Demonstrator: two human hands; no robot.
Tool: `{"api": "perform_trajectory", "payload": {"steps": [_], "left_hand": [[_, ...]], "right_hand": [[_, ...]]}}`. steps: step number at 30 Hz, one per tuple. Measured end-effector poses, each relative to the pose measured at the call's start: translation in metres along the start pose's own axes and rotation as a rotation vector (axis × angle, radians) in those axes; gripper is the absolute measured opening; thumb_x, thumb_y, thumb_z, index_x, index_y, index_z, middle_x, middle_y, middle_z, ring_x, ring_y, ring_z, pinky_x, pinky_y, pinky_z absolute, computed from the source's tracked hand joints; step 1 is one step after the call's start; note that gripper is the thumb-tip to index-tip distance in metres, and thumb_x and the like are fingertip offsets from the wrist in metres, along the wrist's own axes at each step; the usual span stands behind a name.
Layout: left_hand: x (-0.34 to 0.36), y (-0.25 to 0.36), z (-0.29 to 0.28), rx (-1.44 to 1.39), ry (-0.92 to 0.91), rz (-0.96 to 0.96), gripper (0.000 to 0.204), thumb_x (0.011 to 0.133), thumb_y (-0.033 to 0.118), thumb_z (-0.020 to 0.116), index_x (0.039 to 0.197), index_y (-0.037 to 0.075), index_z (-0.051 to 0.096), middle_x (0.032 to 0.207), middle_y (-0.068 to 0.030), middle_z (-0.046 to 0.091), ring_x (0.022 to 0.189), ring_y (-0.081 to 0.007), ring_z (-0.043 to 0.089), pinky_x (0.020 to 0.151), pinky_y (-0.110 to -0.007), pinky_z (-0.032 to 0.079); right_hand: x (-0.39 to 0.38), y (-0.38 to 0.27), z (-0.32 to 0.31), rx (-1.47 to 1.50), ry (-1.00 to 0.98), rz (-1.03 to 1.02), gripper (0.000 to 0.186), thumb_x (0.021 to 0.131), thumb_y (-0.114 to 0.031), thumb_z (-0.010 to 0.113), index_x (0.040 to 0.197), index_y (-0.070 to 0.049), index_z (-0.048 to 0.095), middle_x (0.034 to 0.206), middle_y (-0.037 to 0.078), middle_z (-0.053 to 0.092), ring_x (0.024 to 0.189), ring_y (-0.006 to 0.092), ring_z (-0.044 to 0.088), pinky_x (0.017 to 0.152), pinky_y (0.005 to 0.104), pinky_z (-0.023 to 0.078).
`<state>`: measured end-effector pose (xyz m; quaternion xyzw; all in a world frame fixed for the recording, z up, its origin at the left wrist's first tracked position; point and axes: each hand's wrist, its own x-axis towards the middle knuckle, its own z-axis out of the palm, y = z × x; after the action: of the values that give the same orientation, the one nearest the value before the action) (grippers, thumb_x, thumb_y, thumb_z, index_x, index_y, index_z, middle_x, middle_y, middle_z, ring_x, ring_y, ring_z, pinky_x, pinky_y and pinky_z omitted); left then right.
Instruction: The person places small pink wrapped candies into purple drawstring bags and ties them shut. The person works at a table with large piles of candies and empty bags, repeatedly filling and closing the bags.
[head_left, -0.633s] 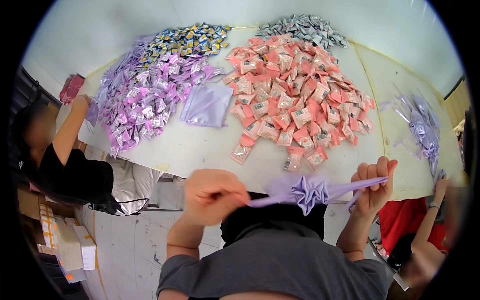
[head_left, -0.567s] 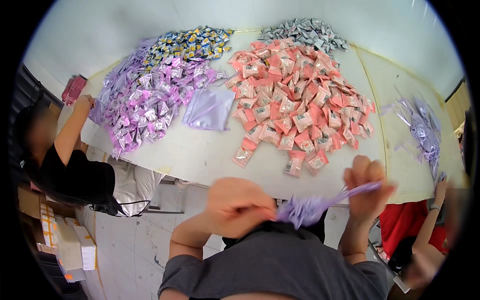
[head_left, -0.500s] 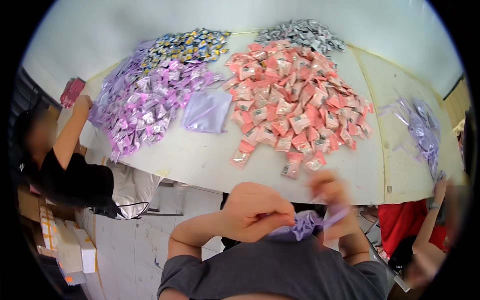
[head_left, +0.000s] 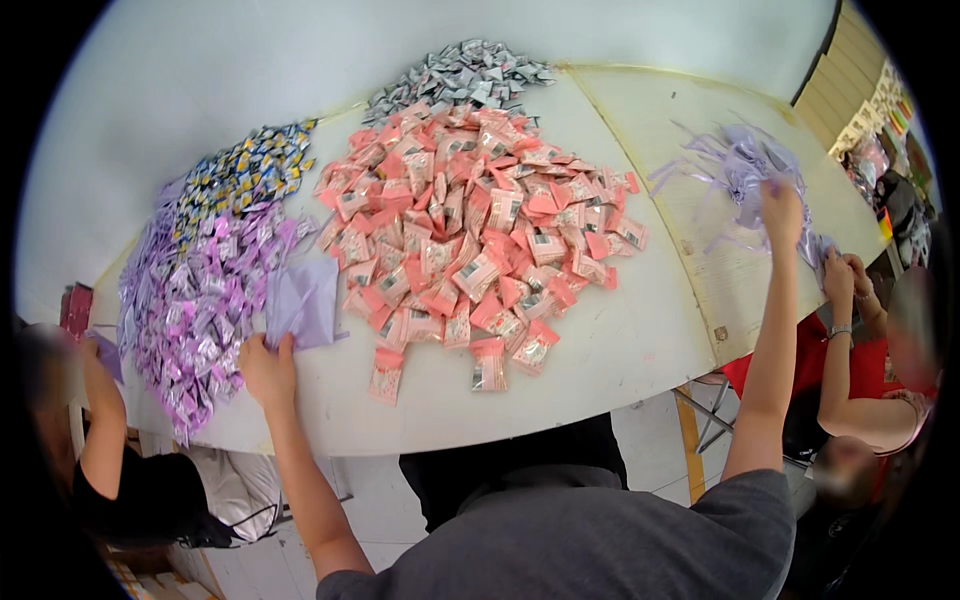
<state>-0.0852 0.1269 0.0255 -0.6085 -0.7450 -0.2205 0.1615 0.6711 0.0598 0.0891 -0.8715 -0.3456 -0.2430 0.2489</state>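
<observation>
My left hand [head_left: 268,370] has its thumb and fingers at the lower left corner of a flat lavender drawstring pouch [head_left: 312,295], pinching its edge on the table. To its left spreads a pile of shiny purple-and-silver sachets [head_left: 195,325]. My right arm stretches far to the right. There, my right hand [head_left: 783,215] is closed at a heap of lavender pouches [head_left: 745,165] with trailing ribbons. The pouch in its fingers is hard to tell from the heap. Between my hands lies a large mound of pink packets [head_left: 470,225].
Grey sachets [head_left: 460,75] lie at the back, blue-and-yellow sachets [head_left: 245,165] at the back left. A person in black [head_left: 100,410] sits at the left with a lavender pouch. Another person's hands [head_left: 845,275] work at the right beside the heap. A wall [head_left: 250,60] stands behind the table [head_left: 640,330].
My hands have parted from in front of my chest. The left has gone to the flat pouch; the right, which held a gathered pouch, has reached the heap at the right. The view has shifted right.
</observation>
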Motion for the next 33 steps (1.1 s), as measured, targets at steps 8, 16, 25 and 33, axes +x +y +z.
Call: {"api": "perform_trajectory", "payload": {"steps": [8, 16, 25, 33], "left_hand": [[0.004, 0.002, 0.002, -0.201, 0.008, 0.029, 0.028, 0.077, 0.008, 0.061, 0.104, 0.005, 0.054, 0.092, -0.0125, 0.059, 0.075, -0.0296, 0.057, 0.067, -0.038, 0.045], [0.000, -0.007, 0.006, -0.291, 0.059, 0.146, 0.017, 0.072, -0.003, 0.055, 0.089, -0.002, 0.057, 0.080, -0.0161, 0.056, 0.066, -0.0342, 0.054, 0.058, -0.039, 0.044], [0.010, -0.001, -0.011, -0.532, 0.113, 0.144, 0.017, 0.083, 0.010, 0.053, 0.088, -0.005, 0.061, 0.074, -0.0200, 0.060, 0.064, -0.0312, 0.060, 0.056, -0.034, 0.043], [0.067, 0.036, -0.096, -0.290, 0.194, 0.105, 0.019, 0.086, 0.013, 0.059, 0.078, -0.004, 0.060, 0.063, -0.0104, 0.052, 0.053, -0.0171, 0.049, 0.049, -0.029, 0.038]], "right_hand": [[0.006, -0.289, 0.112, 0.630, -0.608, -0.532, 0.034, 0.073, -0.010, 0.064, 0.106, -0.007, 0.061, 0.092, 0.015, 0.064, 0.079, 0.0265, 0.063, 0.060, 0.0337, 0.052], [0.014, -0.371, 0.178, 0.553, -1.123, -0.464, 0.056, 0.062, -0.001, 0.065, 0.117, -0.001, 0.054, 0.081, 0.017, 0.059, 0.060, 0.0207, 0.057, 0.046, 0.0308, 0.048], [0.029, -0.284, 0.165, 1.202, -1.181, 0.252, 0.034, 0.068, 0.010, 0.055, 0.102, 0.009, 0.055, 0.091, 0.013, 0.052, 0.082, 0.0227, 0.058, 0.066, 0.0327, 0.058], [0.018, -0.300, 0.125, 1.589, -1.226, 0.587, 0.018, 0.075, -0.002, 0.056, 0.093, 0.003, 0.058, 0.081, 0.010, 0.051, 0.063, 0.0206, 0.054, 0.050, 0.0241, 0.050]]}}
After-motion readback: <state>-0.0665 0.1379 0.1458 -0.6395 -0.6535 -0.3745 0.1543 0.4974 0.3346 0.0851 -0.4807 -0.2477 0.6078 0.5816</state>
